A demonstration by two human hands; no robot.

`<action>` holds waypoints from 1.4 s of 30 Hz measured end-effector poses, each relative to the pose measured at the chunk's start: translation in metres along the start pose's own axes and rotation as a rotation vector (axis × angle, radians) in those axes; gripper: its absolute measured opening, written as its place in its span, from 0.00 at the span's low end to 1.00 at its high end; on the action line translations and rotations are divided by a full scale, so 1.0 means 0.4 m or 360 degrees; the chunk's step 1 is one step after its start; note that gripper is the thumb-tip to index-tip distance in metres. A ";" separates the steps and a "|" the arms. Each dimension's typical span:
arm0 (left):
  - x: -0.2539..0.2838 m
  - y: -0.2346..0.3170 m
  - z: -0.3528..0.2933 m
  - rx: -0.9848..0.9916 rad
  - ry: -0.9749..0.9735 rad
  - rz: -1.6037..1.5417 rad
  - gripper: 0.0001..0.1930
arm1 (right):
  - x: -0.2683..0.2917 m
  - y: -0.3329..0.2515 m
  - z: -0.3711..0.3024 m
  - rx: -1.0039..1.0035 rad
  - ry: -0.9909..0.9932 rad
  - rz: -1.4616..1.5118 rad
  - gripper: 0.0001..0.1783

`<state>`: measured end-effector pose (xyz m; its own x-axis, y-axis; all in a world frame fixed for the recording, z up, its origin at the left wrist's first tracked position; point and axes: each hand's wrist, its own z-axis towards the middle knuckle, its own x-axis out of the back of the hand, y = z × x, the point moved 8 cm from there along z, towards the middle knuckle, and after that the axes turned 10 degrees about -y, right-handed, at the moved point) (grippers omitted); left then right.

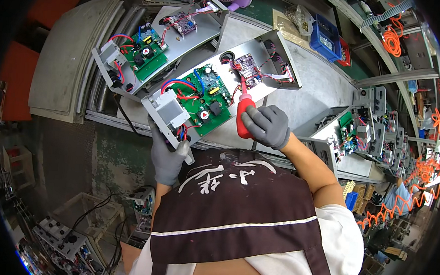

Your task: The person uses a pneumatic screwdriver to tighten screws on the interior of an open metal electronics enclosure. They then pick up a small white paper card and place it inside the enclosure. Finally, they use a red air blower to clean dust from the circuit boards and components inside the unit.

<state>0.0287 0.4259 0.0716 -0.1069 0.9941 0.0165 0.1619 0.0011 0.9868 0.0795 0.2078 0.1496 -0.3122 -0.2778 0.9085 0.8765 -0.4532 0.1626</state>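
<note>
A red-handled screwdriver [244,116] is wrapped in the grey-gloved fingers of my right hand [268,126]. Its shaft points away from me, with the tip at the small purple circuit board [248,72] in an open metal chassis [242,96]. My left hand [168,157], also gloved in grey, grips the near left end of this chassis, thumb by the red and blue wires. Between the two hands lies a green circuit board [216,118] with coils, a yellow part and looped wires. A white-grey block [167,112] stands at the chassis's left end.
Behind, a second chassis [197,44] carries similar boards. Blue bin [325,37] and red bin [345,53] stand at the far right, beside a plastic bag [301,18]. More chassis [349,132] line the bench to the right. Large flat panels [70,55] lean at the left.
</note>
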 end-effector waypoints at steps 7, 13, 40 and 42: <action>0.021 -0.009 0.010 -0.0195 0.0120 0.0149 0.50 | 0.001 0.002 0.029 -0.0061 -0.0010 0.0072 0.22; 0.015 -0.011 0.009 -0.0158 0.0089 0.0074 0.50 | 0.008 0.011 -0.002 -0.0081 -0.0016 0.0129 0.25; 0.005 -0.021 0.010 -0.0205 0.0019 -0.0011 0.45 | 0.056 0.069 -0.053 -0.0401 0.0310 0.0476 0.30; 0.009 -0.019 0.010 -0.0237 0.0020 0.0071 0.45 | 0.065 0.072 -0.068 -0.0431 0.0390 0.0488 0.31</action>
<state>0.0310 0.4299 0.0633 -0.1150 0.9914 0.0620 0.0195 -0.0601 0.9980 0.0866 0.1647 0.1675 -0.1599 -0.6102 0.7760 0.8248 -0.5144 -0.2346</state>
